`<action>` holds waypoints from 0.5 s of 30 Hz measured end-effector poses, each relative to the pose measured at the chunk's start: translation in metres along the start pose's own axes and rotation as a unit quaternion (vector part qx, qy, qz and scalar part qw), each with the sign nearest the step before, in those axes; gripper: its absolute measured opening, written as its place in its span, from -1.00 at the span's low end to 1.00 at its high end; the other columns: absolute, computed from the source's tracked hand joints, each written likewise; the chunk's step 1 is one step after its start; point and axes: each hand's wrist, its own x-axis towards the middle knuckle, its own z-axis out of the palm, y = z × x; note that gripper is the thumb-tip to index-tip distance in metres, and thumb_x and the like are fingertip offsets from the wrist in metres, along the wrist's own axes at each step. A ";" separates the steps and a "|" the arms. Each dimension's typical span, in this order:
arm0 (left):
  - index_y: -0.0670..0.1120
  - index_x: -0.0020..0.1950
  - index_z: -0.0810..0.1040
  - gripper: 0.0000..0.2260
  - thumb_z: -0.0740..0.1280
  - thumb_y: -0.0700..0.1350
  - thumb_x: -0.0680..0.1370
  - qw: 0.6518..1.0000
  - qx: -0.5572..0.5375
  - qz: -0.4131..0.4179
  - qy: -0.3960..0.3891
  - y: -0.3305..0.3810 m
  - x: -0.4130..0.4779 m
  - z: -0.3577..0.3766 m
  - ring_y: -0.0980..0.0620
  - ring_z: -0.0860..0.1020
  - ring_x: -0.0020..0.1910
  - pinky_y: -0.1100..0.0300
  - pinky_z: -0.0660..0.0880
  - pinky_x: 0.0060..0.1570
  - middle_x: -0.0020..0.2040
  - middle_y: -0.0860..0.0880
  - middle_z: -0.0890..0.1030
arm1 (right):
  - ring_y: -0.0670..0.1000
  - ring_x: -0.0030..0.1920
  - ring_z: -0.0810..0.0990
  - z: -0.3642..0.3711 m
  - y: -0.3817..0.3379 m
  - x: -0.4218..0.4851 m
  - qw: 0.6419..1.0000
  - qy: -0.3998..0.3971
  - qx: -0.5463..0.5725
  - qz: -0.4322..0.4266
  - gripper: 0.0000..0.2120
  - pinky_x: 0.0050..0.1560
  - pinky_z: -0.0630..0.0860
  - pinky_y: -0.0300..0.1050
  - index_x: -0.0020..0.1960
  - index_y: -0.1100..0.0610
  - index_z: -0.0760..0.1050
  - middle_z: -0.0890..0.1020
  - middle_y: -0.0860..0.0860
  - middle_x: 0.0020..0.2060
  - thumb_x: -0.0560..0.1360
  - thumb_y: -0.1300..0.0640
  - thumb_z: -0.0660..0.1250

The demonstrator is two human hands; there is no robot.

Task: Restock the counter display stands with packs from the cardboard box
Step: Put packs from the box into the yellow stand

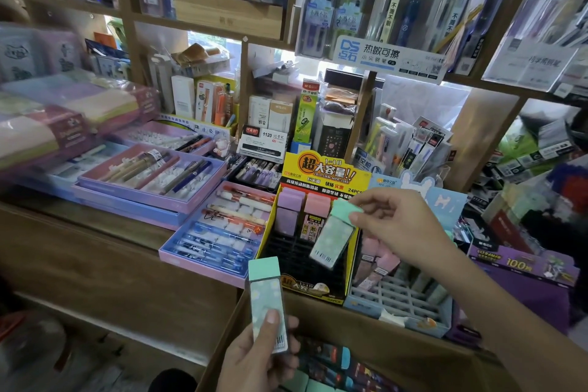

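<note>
My right hand (394,219) pinches a mint-capped lead pack (334,234) by its cap, long axis tilted down toward the yellow display stand (353,251) slots just beneath, while my left hand (254,356) clasps a second pack (269,302) upright over the cardboard box (397,350).

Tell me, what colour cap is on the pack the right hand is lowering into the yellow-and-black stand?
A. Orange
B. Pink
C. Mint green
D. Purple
C: the right hand pinches a pack by its mint-green cap over the yellow-and-black stand, beside the purple-capped pack and pink-capped pack already slotted there.
</note>
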 end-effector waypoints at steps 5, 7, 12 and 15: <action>-0.06 -0.06 0.76 -0.79 0.41 0.03 0.45 0.999 0.013 0.046 0.016 0.000 0.000 0.000 -0.13 0.56 -0.45 0.11 0.51 -0.41 -0.31 -0.29 0.64 | -0.07 -0.28 0.55 0.000 0.014 0.013 0.995 0.042 -0.083 -0.028 -0.69 -0.15 0.55 -0.21 -0.15 -0.22 0.59 0.66 -0.02 -0.22 0.48 0.20 0.55; -0.02 -0.06 0.75 -0.79 0.42 0.04 0.41 0.998 0.006 0.063 0.024 0.000 0.000 -0.001 -0.16 0.57 -0.42 0.09 0.52 -0.36 -0.30 -0.31 0.65 | -0.09 -0.31 0.51 0.001 0.019 0.016 0.994 0.043 -0.101 -0.030 -0.70 -0.18 0.51 -0.23 -0.15 -0.22 0.58 0.65 -0.03 -0.24 0.48 0.19 0.55; -0.03 -0.06 0.75 -0.76 0.43 0.05 0.38 0.997 0.005 0.079 0.023 -0.001 0.000 -0.001 -0.18 0.57 -0.39 0.06 0.49 -0.33 -0.29 -0.33 0.64 | -0.08 -0.32 0.49 0.007 0.027 0.022 0.990 0.013 -0.138 -0.020 -0.83 -0.22 0.49 -0.22 -0.05 -0.08 0.66 0.68 0.04 -0.22 0.49 0.17 0.55; -0.04 -0.07 0.75 -0.77 0.43 0.04 0.38 0.996 0.008 0.082 0.018 -0.001 0.000 -0.001 -0.18 0.57 -0.38 0.06 0.49 -0.32 -0.29 -0.33 0.64 | -0.08 -0.32 0.50 0.006 0.029 0.023 0.989 0.004 -0.145 -0.014 -0.85 -0.25 0.47 -0.27 -0.02 -0.07 0.68 0.66 0.01 -0.27 0.49 0.16 0.55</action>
